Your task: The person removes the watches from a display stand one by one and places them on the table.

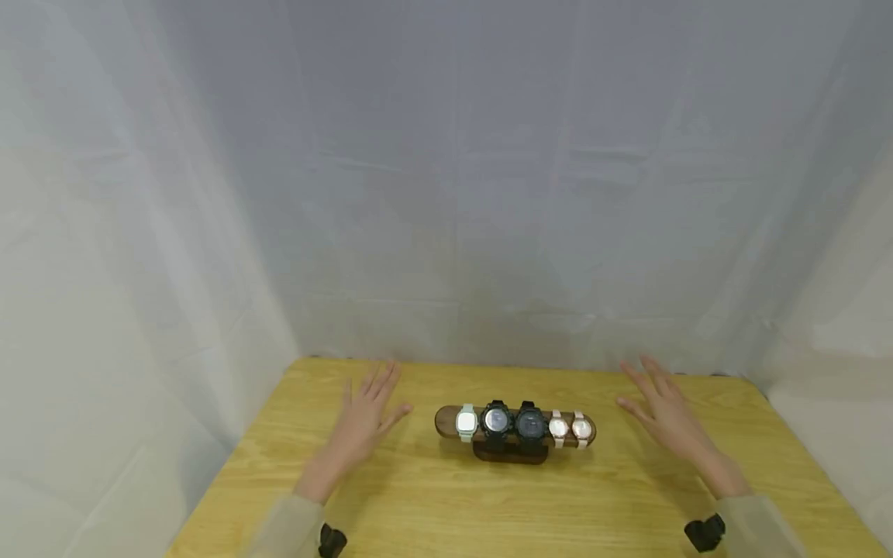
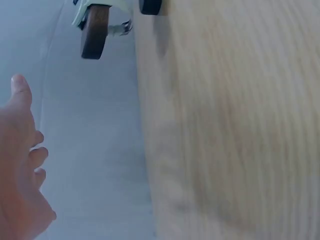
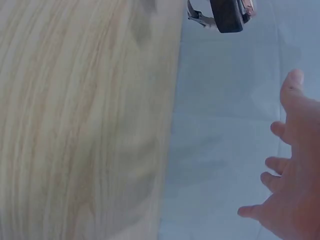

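Note:
A dark wooden watch stand [image 1: 446, 422] with a rounded bar and a base stands mid-table, bearing several wristwatches. From left to right come a pale green square watch [image 1: 467, 421], two black watches [image 1: 496, 420] and two small watches [image 1: 581, 428] with pale straps. To the left of the stand, my left hand [image 1: 359, 422] hovers with fingers spread, holding nothing. On the other side my right hand [image 1: 670, 418] is likewise spread and bare of any object. Both wrist views catch one end of the stand's bar [image 2: 95, 32] near the top, away from the thumb.
The stand is on a yellow wood-grain table [image 1: 418, 504]. Behind it and at both sides hang pale sheets [image 1: 453, 194], close along the table's far edge. A black wrist device [image 1: 705, 533] sits by the right sleeve, another [image 1: 332, 540] by the left.

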{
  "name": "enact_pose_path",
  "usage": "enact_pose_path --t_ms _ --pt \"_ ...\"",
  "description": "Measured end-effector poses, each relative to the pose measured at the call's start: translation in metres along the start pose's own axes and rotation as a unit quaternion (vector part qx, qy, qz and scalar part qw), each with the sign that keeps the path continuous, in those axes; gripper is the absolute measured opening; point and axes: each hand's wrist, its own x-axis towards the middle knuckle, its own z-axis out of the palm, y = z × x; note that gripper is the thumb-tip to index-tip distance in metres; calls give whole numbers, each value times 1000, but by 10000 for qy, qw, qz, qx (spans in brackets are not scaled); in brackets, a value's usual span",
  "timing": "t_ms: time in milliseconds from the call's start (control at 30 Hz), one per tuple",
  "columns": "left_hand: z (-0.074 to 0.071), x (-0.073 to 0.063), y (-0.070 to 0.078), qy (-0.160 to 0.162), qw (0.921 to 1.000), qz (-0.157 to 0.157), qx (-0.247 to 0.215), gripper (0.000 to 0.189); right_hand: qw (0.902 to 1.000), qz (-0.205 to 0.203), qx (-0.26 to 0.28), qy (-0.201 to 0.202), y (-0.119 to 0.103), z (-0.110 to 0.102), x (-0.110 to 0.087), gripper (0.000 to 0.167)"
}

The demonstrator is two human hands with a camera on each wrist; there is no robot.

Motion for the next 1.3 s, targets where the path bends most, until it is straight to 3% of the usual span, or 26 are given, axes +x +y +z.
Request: enact_pose_path --t_ms 133,400,733,1033,1300 --pt "8 -4 9 -93 9997 120 -209 71 9996 -174 213 17 -3 6 0 64" --pt "21 -10 31 -207 9986 488 50 69 9972 -635 370 159 -15 18 -5 64" --pt "30 -16 49 -551 9965 613 160 72 9949 -750 623 -269 -34 29 -8 63" --pt "31 -25 55 -609 9957 667 221 72 9948 -907 279 -366 -45 37 -14 69" --pt "32 -31 55 -678 9940 812 268 71 9930 -1176 -6 -67 -47 45 -17 73"
